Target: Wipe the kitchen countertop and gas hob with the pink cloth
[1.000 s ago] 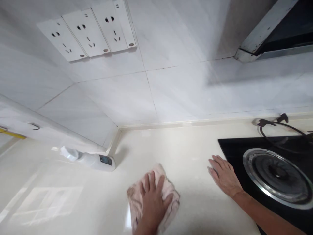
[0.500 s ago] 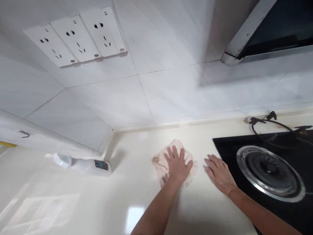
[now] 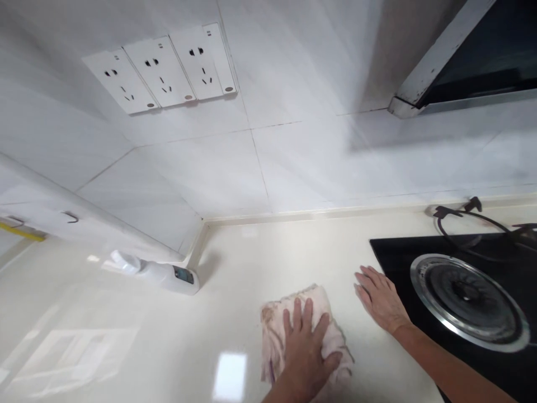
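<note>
My left hand [image 3: 306,350] lies flat with spread fingers on a crumpled pale pink cloth [image 3: 274,336], pressing it against the cream countertop [image 3: 235,268]. Brownish stains mark the cloth's left side. To the right, my right hand [image 3: 381,296] rests palm down with its fingers stretched out, on the counter beside the left edge of a black cooktop [image 3: 403,246]. It holds nothing.
A white spray bottle [image 3: 168,277] lies or leans by the low wall on the left. The cooktop has a round metal burner [image 3: 467,299] and a dark pan support [image 3: 474,212] near the wall. Sockets [image 3: 161,73] and a range hood [image 3: 444,56] are above.
My left hand and the cloth have slid toward me, away from the wall. My right hand has stayed by the cooktop. The view has shifted slightly left.
</note>
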`<state>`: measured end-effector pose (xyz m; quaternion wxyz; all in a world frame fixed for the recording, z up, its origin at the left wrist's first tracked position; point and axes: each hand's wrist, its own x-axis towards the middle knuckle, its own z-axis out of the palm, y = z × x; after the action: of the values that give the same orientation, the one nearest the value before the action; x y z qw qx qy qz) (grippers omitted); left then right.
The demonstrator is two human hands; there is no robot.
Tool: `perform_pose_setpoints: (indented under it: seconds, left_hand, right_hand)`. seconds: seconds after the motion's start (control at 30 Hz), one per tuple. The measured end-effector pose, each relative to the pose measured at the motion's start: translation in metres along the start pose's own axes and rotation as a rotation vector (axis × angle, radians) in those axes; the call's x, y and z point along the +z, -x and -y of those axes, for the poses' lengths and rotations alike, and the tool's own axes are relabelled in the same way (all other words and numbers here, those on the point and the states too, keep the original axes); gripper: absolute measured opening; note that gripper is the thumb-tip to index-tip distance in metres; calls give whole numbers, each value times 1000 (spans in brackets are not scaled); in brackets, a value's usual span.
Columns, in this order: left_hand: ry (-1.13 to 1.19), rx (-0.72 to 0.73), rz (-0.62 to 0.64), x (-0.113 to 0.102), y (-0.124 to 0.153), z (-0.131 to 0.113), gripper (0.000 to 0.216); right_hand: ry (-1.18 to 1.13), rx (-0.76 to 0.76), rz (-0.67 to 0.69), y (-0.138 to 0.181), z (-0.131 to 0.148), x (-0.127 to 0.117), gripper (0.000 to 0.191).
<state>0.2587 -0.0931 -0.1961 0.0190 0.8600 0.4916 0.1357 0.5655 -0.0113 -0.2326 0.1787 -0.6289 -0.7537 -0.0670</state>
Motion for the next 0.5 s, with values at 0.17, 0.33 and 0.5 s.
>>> perform_pose_setpoints:
  seconds: [0.17, 0.33, 0.5]
  left_hand:
    - [-130, -77, -94, -1, 42, 32, 90]
    - [-172, -354, -86, -12, 45, 77, 74]
    - [-188, -648, 9, -44, 17, 116, 63]
  right_hand:
    - [-17, 3, -13, 1, -1, 3, 40]
    - [-26, -7, -21, 3, -3, 5, 39]
    - [-34, -4, -16, 4, -4, 6, 40]
